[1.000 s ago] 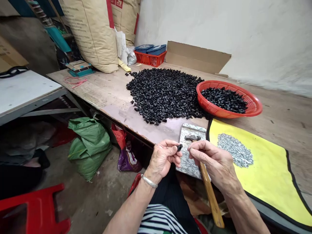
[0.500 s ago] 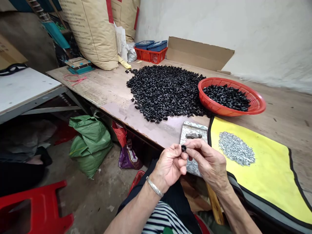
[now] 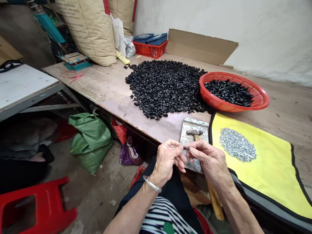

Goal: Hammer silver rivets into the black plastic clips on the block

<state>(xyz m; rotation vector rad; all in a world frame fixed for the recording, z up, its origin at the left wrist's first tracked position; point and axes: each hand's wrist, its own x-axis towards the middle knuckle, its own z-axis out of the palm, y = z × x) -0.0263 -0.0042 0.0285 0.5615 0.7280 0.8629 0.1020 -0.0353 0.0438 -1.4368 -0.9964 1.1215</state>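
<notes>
My left hand (image 3: 168,159) and my right hand (image 3: 209,159) meet fingertip to fingertip in front of me. A tiny thing with a silvery glint (image 3: 185,148) shows between them, too small to name exactly. The left fingers appear to pinch a small black piece, now mostly hidden, and the right thumb and forefinger pinch the metal bit. Just behind my hands, a wooden-handled hammer (image 3: 194,132) lies on a scuffed steel plate (image 3: 192,125). A heap of black pieces (image 3: 165,86) covers the wooden bench (image 3: 102,87), and grey metal bits (image 3: 237,144) lie on a yellow mat (image 3: 263,175).
A red plastic basket (image 3: 259,96) holding black pieces stands right of the heap. Behind are a red crate (image 3: 148,50), large paper sacks (image 3: 91,29) and a cardboard sheet (image 3: 202,47). A green sack (image 3: 91,139) and a red stool (image 3: 36,204) are on the floor left.
My hands have come closer together, and the black piece visible at the left fingertips is now mostly hidden. The view has shifted slightly, so the bench sits a little higher.
</notes>
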